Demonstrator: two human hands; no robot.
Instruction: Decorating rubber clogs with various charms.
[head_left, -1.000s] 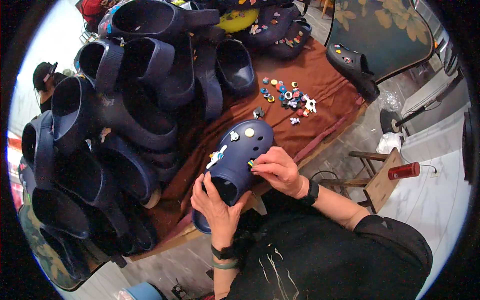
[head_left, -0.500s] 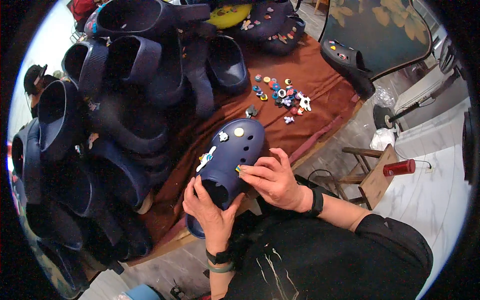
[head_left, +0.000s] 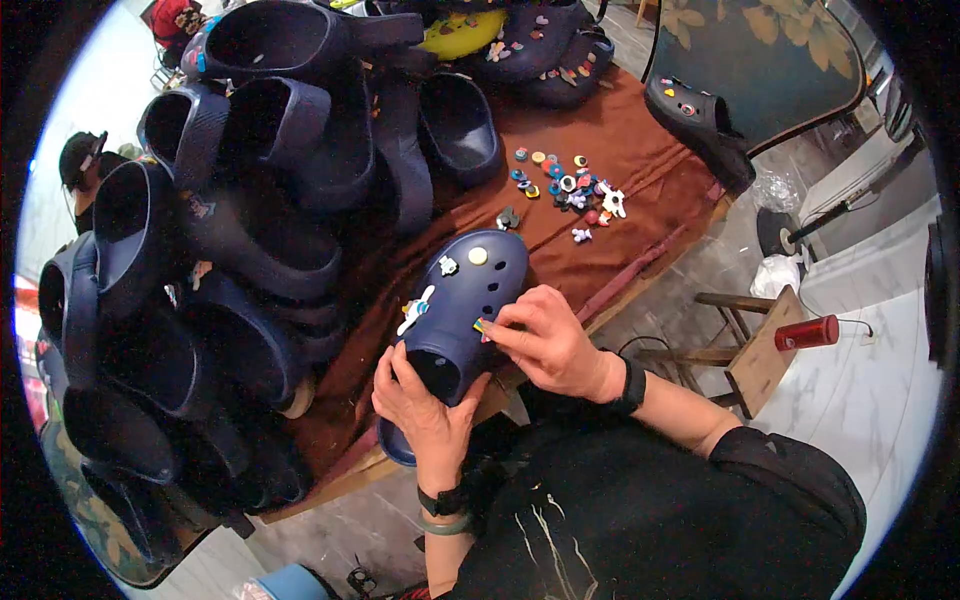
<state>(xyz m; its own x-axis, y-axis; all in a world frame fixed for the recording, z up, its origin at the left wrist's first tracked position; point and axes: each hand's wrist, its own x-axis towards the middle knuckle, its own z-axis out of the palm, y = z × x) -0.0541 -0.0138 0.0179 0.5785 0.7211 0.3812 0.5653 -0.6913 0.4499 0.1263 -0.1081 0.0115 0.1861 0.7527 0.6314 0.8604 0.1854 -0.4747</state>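
A navy clog (head_left: 462,303) with round vent holes lies at the table's near edge, toe pointing away from me. My left hand (head_left: 425,405) grips it around the heel opening, fingers on the left side and thumb on the right. On its upper sit a white figure charm (head_left: 414,312), a small grey-white charm (head_left: 449,265) and a round cream charm (head_left: 478,256). With thumb and fingertips pinched, my right hand (head_left: 545,340) holds a small rainbow-coloured shoe charm (head_left: 482,328) against the clog's right side. Whether its stem is inside a hole is hidden.
Loose charms (head_left: 575,190) lie scattered on the brown cloth (head_left: 630,130) beyond the clog. A big heap of navy clogs (head_left: 250,230) fills the left side. One dark clog (head_left: 690,115) stands at the far right. A wooden stool (head_left: 765,355) bears a red cylinder (head_left: 807,333).
My right hand has shifted slightly upward and its fingers have curled in more. The rainbow charm now sits a little higher against the clog. My left hand keeps its grip.
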